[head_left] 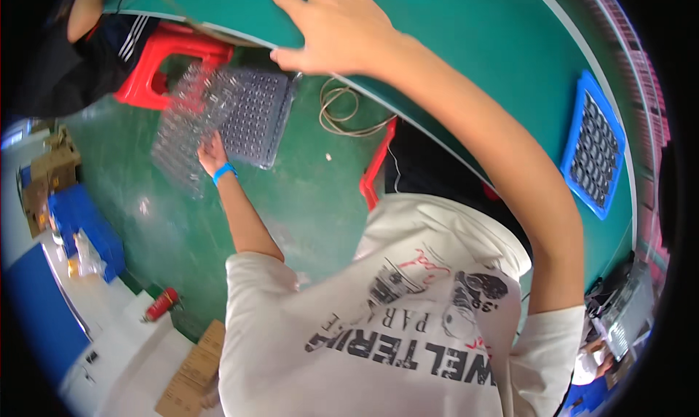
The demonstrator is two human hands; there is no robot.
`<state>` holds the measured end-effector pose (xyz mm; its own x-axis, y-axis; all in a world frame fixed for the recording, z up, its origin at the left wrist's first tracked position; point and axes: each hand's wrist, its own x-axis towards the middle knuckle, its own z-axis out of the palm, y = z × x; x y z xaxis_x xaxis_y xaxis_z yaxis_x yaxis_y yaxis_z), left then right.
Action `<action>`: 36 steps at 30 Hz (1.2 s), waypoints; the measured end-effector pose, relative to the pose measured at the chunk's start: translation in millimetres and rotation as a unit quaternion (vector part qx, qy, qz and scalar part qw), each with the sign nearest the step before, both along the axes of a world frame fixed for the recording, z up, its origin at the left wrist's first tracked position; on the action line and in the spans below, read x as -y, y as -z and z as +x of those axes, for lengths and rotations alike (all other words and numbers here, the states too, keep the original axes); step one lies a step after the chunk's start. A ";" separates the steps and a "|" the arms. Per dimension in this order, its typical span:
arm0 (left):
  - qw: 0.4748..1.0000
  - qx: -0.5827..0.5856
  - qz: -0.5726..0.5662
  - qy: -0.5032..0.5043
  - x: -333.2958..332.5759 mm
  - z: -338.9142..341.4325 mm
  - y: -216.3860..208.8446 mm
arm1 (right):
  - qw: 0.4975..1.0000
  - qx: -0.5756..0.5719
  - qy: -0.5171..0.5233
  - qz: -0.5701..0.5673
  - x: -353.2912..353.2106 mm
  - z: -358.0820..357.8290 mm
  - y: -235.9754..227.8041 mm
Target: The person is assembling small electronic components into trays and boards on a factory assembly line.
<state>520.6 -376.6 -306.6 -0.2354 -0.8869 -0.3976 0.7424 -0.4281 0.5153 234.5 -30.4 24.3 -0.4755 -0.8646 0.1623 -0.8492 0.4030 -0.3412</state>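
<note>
The left hand (212,155), fingers pinching its edge, holds a clear moulded tray (178,129) beside a greyish cell tray (256,118), near a red stool (145,71); the right hand (336,33), fingers spread wide, is at the edge of the green surface (466,24).

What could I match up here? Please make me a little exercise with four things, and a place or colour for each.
Things:
1. Left hand
2. Right hand
3. Wristband
4. Upper-left stool

Places or colours:
A. Red
B. Over the green tabletop
C. Blue
D. At the clear plastic tray

Pairs: 1-D, 2-B, 3-C, 4-A
</note>
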 end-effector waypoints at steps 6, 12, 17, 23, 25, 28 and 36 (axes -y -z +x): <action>0.998 0.001 -0.058 0.032 -57.1 51.4 -125.2 | 1.000 0.016 -0.003 -0.005 -24.4 -11.4 -21.3; 0.950 0.061 -0.237 0.193 -104.8 137.8 -201.6 | 0.997 -0.022 -0.072 -0.010 -114.7 -98.7 -46.1; 0.926 0.176 -0.283 0.177 -134.6 292.5 -269.3 | 0.998 0.063 0.001 -0.008 -163.8 -139.0 -49.0; 0.776 0.409 -0.480 -0.013 -206.2 216.2 -290.5 | 0.981 0.174 0.067 0.063 -319.4 -159.7 -12.7; 0.853 0.275 -0.409 0.173 -161.3 224.2 -284.0 | 0.954 0.264 0.102 0.100 -343.3 -134.1 -0.1; 0.889 0.261 -0.319 0.201 -134.4 169.3 -264.4 | 0.955 0.280 0.093 0.038 -372.9 -113.7 14.9; 0.791 0.265 -0.384 0.396 -187.1 -98.3 -261.8 | 0.966 0.147 0.202 -0.071 -393.1 -80.2 50.3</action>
<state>422.3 -189.5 -44.8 -0.8188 -0.5726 -0.0417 -0.0089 -0.0601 0.9982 154.3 362.7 -26.0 -0.8124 -0.5785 0.0727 -0.4911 0.6118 -0.6201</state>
